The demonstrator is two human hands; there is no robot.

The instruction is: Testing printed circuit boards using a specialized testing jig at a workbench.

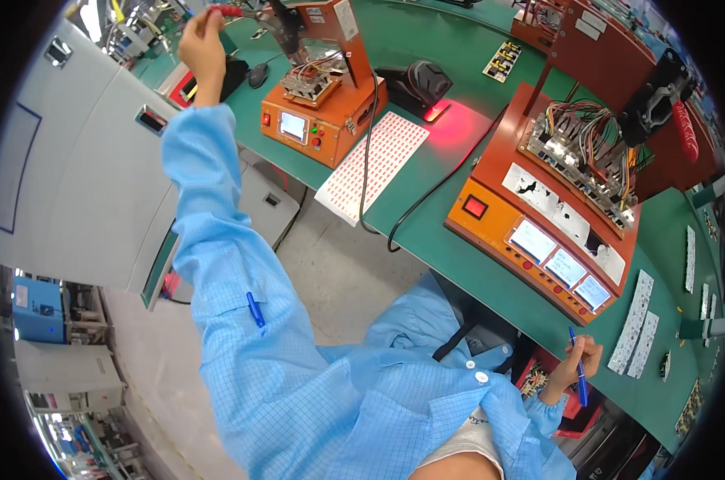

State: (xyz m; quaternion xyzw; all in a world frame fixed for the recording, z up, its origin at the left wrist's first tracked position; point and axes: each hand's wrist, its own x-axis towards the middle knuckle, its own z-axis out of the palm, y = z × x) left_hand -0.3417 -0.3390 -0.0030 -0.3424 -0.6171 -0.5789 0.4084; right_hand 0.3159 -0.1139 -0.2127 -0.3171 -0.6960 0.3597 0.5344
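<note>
My left arm (242,240) stretches to the upper left, and its hand (201,52) is closed on the red clamp handle (230,10) of the small orange test fixture (306,132). That fixture has a lit screen and a wired probe block (308,82). Near the table's front edge at the right, my right hand (584,360) is closed round a blue pen (580,376). Behind it stands a larger orange test fixture (490,212) with three lit screens, bundled wires and its own red-handled clamp (685,132).
A barcode scanner (418,84) casts red light on the green table (410,228) beside a sheet of small labels (374,164). White circuit panels (633,320) lie at the right. A mouse (258,75) is behind the small fixture. Black cables cross the table; a white cabinet (82,160) stands left.
</note>
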